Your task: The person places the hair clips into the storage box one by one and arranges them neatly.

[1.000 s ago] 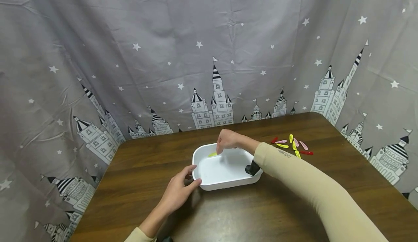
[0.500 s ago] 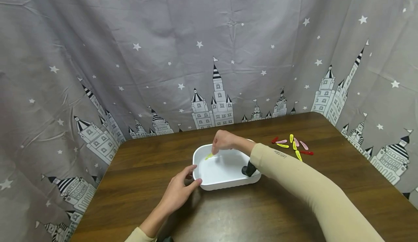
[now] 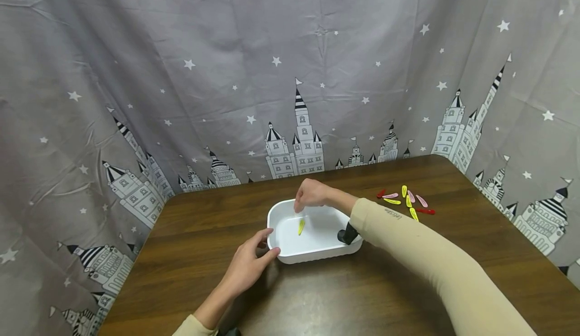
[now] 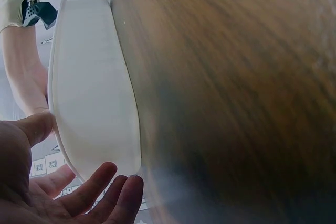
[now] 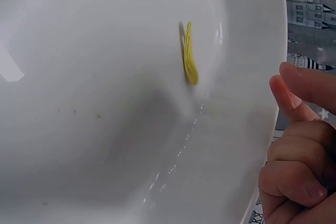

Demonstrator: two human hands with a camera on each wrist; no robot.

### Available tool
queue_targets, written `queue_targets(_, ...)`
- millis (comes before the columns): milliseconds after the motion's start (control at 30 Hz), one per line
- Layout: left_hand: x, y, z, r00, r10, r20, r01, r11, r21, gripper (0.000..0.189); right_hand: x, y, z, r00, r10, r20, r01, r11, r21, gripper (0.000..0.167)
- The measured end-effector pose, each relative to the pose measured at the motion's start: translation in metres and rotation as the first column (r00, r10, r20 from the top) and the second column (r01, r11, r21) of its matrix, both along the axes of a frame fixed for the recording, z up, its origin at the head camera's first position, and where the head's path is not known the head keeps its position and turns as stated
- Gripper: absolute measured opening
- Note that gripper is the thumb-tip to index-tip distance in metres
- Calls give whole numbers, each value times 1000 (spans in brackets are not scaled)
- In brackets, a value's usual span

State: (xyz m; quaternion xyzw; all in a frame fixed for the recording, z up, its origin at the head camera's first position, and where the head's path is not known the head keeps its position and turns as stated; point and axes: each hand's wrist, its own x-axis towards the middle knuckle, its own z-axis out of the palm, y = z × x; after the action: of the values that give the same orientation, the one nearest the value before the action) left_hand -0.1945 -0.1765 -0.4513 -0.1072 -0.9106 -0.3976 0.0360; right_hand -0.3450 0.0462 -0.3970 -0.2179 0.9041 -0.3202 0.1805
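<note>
A yellow snap hair clip [image 3: 301, 226] is in the white tray [image 3: 323, 232], toward the left of its floor. My right hand [image 3: 311, 194] hovers over the tray's far rim, apart from the clip. The right wrist view shows the thumb and index fingertips close together with nothing between them and the other fingers curled in. My left hand [image 3: 246, 265] rests at the tray's left end, its thumb near the front corner. In the left wrist view the thumb [image 4: 39, 127] touches the rim, while the other fingers spread loosely beside the outer wall.
Several yellow, pink and red hair clips [image 3: 409, 201] lie scattered on the brown wooden table [image 3: 195, 225], right of the tray. A grey curtain [image 3: 217, 74] printed with castles and stars hangs behind. My right forearm [image 3: 408, 230] crosses over the tray's right end.
My right hand has let go of the yellow hair clip, which has turned and now sits apart from the fingers inside the tray. The hand shifted slightly left. My left hand stayed put.
</note>
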Motion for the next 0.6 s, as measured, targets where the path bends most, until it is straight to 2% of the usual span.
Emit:
queue_targets(267, 1, 0, 0, 1000, 7, 8, -6, 1000, -6, 52, 8, 14, 16, 1000, -20, 24, 21, 998, -54, 5)
queue_targets(433, 1, 0, 1, 1000, 10, -6, -10, 1000, -18, 52, 8, 24, 25, 1000, -10, 23, 11, 997, -79, 8)
queue_targets(600, 1, 0, 0, 1000, 12, -4, -12, 1000, -16, 53, 8, 37, 30, 998, -34, 52, 39, 996, -86, 15)
